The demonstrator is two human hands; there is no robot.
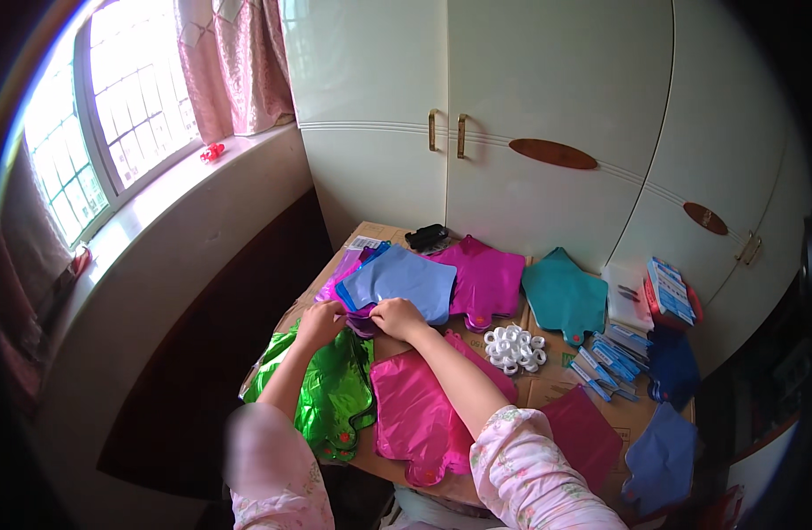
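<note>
My left hand (323, 323) and my right hand (397, 319) are close together over the far left part of the cardboard-covered table. The fingers of both are pinched at the near edge of a purple foil balloon (362, 323), flat and uninflated. A light blue flat balloon (406, 284) lies just beyond them, over purple and darker blue ones. Shiny green foil balloons (322, 389) are spread under my left forearm. Pink foil balloons (415, 406) lie beneath my right forearm. The exact grip of the fingertips is too small to make out.
Magenta balloons (487, 278) and a teal balloon (565, 295) lie at the back. Rolls of white ribbon (514, 349) sit mid-table. Blue-and-white packets (609, 360) and a red basket (681, 309) stand right. A black object (427, 237) rests by the cabinet (556, 79).
</note>
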